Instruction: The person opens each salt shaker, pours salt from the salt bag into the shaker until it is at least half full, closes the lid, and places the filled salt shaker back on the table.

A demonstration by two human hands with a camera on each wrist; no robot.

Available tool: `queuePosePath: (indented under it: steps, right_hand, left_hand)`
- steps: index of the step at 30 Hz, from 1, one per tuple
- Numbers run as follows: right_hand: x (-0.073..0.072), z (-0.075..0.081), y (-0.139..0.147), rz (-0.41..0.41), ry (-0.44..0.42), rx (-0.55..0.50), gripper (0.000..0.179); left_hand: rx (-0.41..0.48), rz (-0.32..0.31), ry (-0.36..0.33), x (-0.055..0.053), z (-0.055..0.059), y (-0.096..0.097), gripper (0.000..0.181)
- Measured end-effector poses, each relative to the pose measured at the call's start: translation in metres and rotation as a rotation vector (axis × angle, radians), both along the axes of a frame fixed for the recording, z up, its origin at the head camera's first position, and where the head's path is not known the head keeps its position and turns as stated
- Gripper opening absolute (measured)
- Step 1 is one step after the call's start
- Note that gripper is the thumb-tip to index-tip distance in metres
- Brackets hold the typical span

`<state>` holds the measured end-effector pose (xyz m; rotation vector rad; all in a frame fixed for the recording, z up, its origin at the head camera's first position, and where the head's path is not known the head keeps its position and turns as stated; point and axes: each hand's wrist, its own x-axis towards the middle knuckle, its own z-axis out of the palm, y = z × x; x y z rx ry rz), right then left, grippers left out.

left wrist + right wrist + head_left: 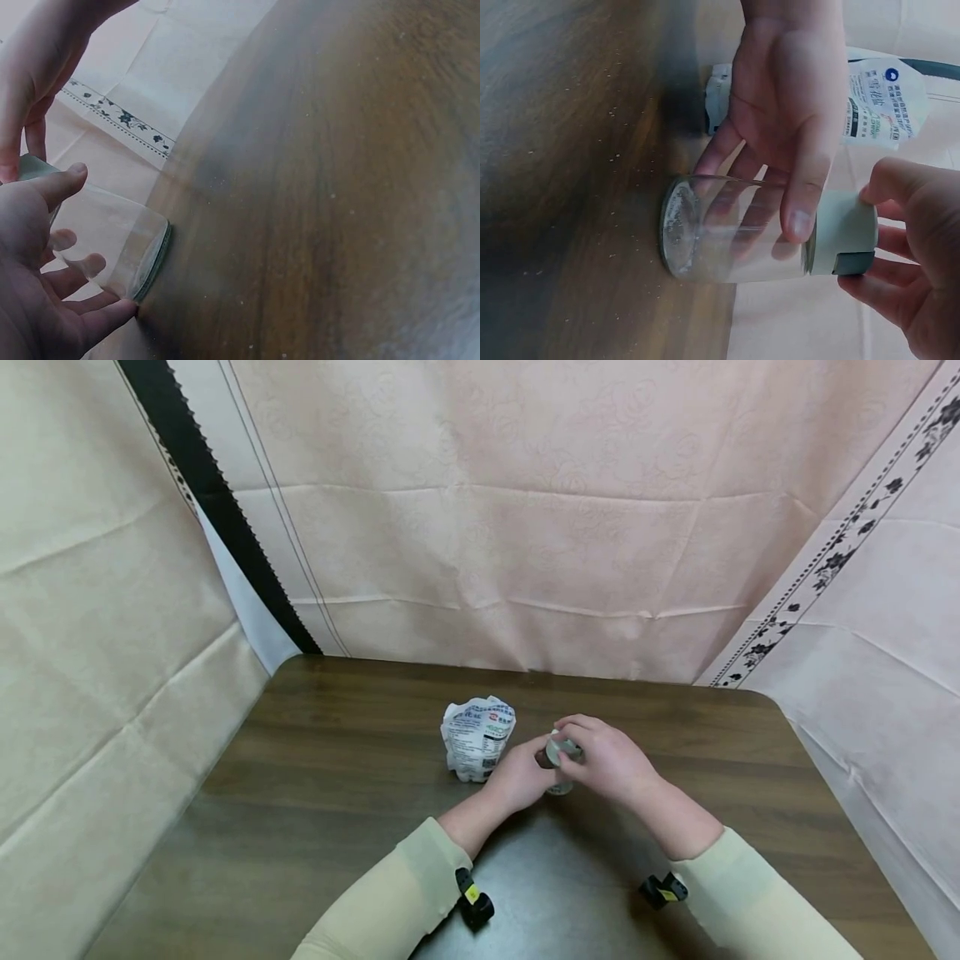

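A clear glass jar stands on the table, with a little white grainy residue showing at its base. Its pale green lid has a darker tab on one side. My left hand grips the jar's body, thumb on one side and fingers round the other. From above, my right hand holds the lid between thumb and fingers. In the left wrist view the lid is mostly hidden by the hands. Just left of the jar sits a white printed bag, its top crumpled; neither hand touches it.
The brown wooden table has rounded far corners. Pale cloth hangs behind it and at both sides. A black strip runs down the cloth at the left. Each sleeve carries a small black device near the wrist.
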<state>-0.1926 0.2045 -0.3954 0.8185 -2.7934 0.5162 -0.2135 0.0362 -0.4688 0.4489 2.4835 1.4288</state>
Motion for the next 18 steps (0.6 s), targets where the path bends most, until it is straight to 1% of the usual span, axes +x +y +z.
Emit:
queuePosePath:
  steps: [6,9,11,13,15,18]
  right_hand:
    - [0.001,0.005,-0.002,-0.038,-0.068,-0.003,0.023]
    - [0.002,0.008,-0.006,-0.088,-0.095,-0.011,0.025]
    - [0.003,0.010,-0.009,-0.138,-0.106,-0.010,0.024]
    - [0.004,0.012,-0.013,-0.187,-0.109,-0.006,0.023]
    - [0.005,0.013,-0.016,-0.223,-0.093,0.004,0.021]
    - [0.007,0.014,-0.020,-0.247,-0.051,0.027,0.020]
  left_hand:
    - [0.003,-0.010,0.002,-0.001,-0.001,-0.001,0.057]
    - [0.004,-0.013,0.000,-0.001,-0.001,0.000,0.055]
    - [0.016,-0.013,-0.009,0.000,-0.001,0.001,0.052]
    - [0.017,-0.010,-0.008,0.000,0.000,0.001,0.052]
    - [0.025,-0.008,-0.004,0.001,0.000,0.001,0.051]
    - [0.022,-0.007,0.018,0.002,0.000,0.002,0.050]
